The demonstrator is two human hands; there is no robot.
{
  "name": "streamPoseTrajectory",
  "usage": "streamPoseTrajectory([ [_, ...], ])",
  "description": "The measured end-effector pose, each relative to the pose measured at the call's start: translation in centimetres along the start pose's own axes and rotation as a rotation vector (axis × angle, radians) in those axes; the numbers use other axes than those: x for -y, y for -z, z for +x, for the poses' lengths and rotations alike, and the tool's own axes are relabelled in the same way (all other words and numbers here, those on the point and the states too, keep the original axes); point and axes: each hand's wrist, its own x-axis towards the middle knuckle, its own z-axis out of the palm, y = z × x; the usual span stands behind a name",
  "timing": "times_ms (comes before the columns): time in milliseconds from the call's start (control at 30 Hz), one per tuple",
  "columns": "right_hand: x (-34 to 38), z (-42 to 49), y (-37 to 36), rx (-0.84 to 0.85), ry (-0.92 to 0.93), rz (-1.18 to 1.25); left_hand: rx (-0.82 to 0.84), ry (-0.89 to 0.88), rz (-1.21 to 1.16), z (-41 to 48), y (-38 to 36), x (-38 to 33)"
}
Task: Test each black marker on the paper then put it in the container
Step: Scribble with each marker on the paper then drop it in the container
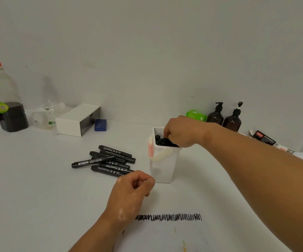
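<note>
- Black plastic markers (110, 159), piled: likely light, stiff, slick; pinch mid-barrel.
- Left hand (130, 190) loosely curled, empty.
- Right hand (181, 131) curled into white plastic container (162, 166); grip unclear.

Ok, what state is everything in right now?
Container: upright, open, part-filled.
Loose markers: capped, lying in a pile.
Paper: flat, scribbled on.
Right hand: at container mouth, gripping a marker.
Left hand: loosely curled, holding nothing.
Bottle: upright, capped.
Pump bottles: upright.
</note>
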Motion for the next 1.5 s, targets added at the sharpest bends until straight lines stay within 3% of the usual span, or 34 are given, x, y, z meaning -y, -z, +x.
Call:
streamPoseTrajectory([
  [167, -0.3, -0.2, 0.0, -0.033, -0.01, 0.064, -0.001, 0.009, 0.016, 0.1, 0.0, 0.0],
  [300, -1.1, -1.3, 0.8, -0.167, -0.029, 0.236, -0.003, 0.016, 0.024, 0.0, 0.0, -0.1],
  [567, -3.8, -9.4, -2.2, -0.52, -0.073, 0.849, -0.019, 0.012, 0.046, 0.0, 0.4, -0.2],
  [800, -1.7, -14.1, -13.8, -0.301, -0.182, 1.098, -0.02, -0.028, 0.13, -0.3, 0.3, -0.3],
  [1167, 0.0, -14.8, -18.0, -0.401, -0.104, 1.068, -0.003, -0.085, 0.29, -1.2, 0.4, -0.7],
  [1333, -0.4, -14.5, -18.0, -0.427, -0.095, 1.097, -0.192, -0.223, 0.854, 1.3, 4.2, -0.1],
  [1500, -0.3, -14.4, -18.1, -0.409, -0.075, 1.082, -0.133, -0.251, 1.301, 2.9, 6.9, 1.4],
])
